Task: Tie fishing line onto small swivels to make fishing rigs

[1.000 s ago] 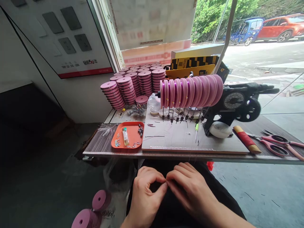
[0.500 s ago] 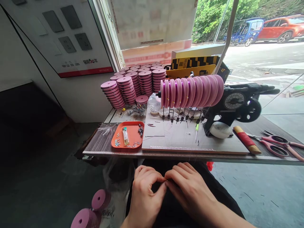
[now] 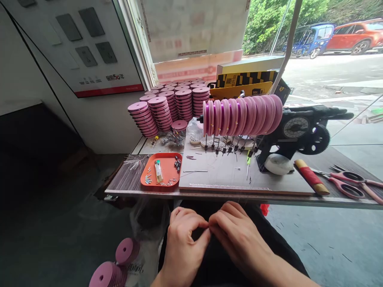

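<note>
Over my lap, just below the table's front edge, my left hand (image 3: 187, 239) and my right hand (image 3: 235, 231) meet at their fingertips. Thumb and forefinger of the left are pinched together. The right hand's fingers are curled and pressed closed against them. Whatever lies between the fingertips is too small or too hidden to name. Beyond the hands, a pale board (image 3: 215, 177) lies on the table, with thin dark pieces and a green-handled tool (image 3: 248, 159) on it. Left of the board, an orange tray (image 3: 149, 159) holds a small clear tube (image 3: 158, 171) and tiny metal parts.
A black winding device (image 3: 295, 127) carries a row of pink spools (image 3: 242, 115). Pink spool stacks (image 3: 158, 113) stand at the back left. Scissors (image 3: 348, 183) and a red-wrapped rod (image 3: 311, 176) lie right. More pink spools (image 3: 107, 275) sit low at left.
My fingertips stay together, with the right hand's fingers shifted very slightly. The things on the table have not moved.
</note>
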`<action>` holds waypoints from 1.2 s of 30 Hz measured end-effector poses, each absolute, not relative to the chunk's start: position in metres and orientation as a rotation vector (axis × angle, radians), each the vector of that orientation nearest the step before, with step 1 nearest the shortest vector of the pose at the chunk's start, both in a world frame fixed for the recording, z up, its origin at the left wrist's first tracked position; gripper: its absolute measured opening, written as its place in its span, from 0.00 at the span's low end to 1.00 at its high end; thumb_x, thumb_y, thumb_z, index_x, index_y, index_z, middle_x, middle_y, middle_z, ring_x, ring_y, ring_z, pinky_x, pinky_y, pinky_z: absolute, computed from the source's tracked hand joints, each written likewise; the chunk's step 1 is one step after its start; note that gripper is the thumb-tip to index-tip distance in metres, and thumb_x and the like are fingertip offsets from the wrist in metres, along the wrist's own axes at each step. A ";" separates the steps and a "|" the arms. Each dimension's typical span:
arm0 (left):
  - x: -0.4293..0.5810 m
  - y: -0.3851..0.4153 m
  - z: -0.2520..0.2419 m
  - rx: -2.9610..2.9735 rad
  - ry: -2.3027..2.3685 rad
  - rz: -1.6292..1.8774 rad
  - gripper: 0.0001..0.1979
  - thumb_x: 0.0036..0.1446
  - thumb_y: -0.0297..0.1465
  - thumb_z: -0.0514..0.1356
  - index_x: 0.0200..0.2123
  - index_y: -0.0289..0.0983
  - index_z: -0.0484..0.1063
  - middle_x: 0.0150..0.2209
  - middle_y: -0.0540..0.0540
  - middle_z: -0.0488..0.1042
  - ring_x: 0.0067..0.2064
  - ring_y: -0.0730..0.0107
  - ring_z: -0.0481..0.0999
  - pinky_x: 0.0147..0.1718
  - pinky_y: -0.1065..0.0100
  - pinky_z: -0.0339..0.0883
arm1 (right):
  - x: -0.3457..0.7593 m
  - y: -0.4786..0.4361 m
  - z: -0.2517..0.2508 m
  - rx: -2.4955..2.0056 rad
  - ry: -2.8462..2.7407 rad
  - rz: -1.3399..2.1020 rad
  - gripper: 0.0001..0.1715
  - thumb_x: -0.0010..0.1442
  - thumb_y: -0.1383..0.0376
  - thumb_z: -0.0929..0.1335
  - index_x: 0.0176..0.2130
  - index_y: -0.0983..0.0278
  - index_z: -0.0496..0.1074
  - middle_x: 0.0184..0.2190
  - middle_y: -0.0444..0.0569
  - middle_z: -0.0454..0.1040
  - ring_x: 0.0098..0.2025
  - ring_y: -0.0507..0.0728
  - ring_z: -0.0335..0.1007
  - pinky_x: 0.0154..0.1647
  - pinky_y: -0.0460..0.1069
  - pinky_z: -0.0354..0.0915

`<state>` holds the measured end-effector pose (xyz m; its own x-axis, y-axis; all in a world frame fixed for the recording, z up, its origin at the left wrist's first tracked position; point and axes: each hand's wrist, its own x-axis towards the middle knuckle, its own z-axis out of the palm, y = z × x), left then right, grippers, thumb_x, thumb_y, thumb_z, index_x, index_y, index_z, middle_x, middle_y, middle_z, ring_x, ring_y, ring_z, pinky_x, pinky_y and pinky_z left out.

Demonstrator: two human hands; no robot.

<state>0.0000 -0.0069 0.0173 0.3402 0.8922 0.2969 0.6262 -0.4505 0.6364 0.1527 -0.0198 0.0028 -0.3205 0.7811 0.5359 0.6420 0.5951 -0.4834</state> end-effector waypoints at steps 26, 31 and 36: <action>0.004 -0.004 0.024 2.184 1.339 0.887 0.07 0.45 0.22 0.65 0.21 0.38 0.71 0.22 0.52 0.75 0.28 0.67 0.73 0.35 0.61 0.65 | 0.163 -0.019 0.002 -1.111 -1.999 0.142 0.10 0.59 0.74 0.61 0.32 0.60 0.64 0.24 0.42 0.71 0.38 0.56 0.66 0.54 0.60 0.55; 0.006 -0.003 0.022 2.324 1.312 0.864 0.08 0.46 0.23 0.65 0.21 0.38 0.70 0.22 0.53 0.75 0.28 0.67 0.73 0.37 0.59 0.63 | 0.163 -0.018 0.002 -1.132 -2.019 0.153 0.10 0.61 0.72 0.61 0.32 0.60 0.67 0.24 0.42 0.72 0.38 0.57 0.66 0.54 0.60 0.56; 0.002 0.001 0.022 2.551 1.184 0.774 0.08 0.49 0.24 0.63 0.21 0.37 0.68 0.22 0.51 0.74 0.29 0.68 0.73 0.40 0.59 0.61 | 0.166 -0.016 0.001 -1.138 -2.081 0.286 0.10 0.60 0.72 0.62 0.29 0.61 0.68 0.23 0.43 0.72 0.37 0.56 0.66 0.53 0.60 0.57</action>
<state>0.0017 0.0014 0.0221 0.5357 0.7601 0.3678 0.6421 -0.6496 0.4071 0.1660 -0.0160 0.0007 -0.3372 0.7998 0.4966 0.6360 0.5824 -0.5063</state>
